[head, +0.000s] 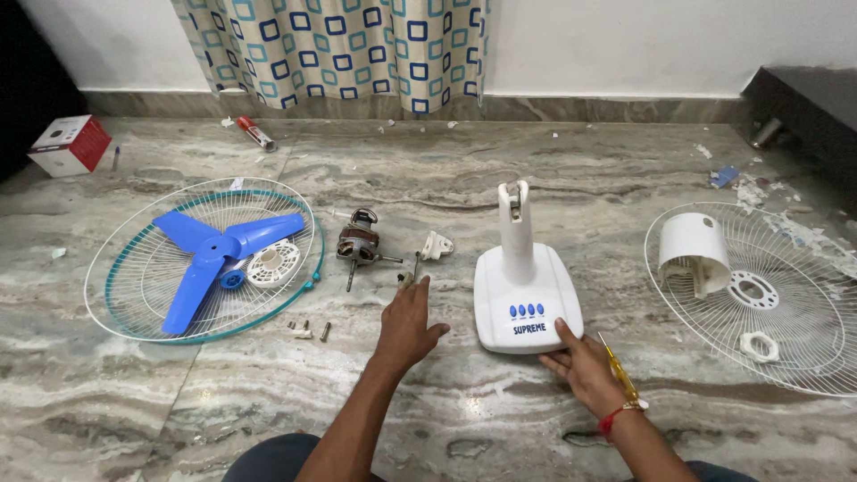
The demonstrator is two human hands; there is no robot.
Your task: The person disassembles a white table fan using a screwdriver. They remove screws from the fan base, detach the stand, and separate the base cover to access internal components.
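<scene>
A: Two hands work over a marble floor strewn with fan parts; read them left to right. Far left, a red-and-white box (69, 144) sits by the wall, square, with a dark round picture on its white top. Next comes the teal-rimmed fan guard (203, 259), holding the blue blade (217, 254) and a white hub cap. Loose screws (306, 331) lie just below its rim.

B: And the middle?

A: The copper-wound motor (359, 244) and a small white bracket (436, 245) lie near each other. The left hand (406, 326) reaches toward them, its grip pinching a small pin-like part (407, 278) at the fingertips (too small to identify).

B: The right side?

A: The white fan base (525, 295) stands upright, with four blue buttons above a printed blue label on its front. The right hand (586, 366) rests fingers spread against the base's front corner, a yellow-handled screwdriver (618, 369) lying along its back; whether any finger clamps the tool cannot be told. Furthest right, a second wire guard (786, 303) carries the white motor cover (694, 250).

B: What could go wrong?

A: In my judgement, the pinched part could slip and roll among the screws, since the floor is smooth; the screwdriver could slide off.
</scene>
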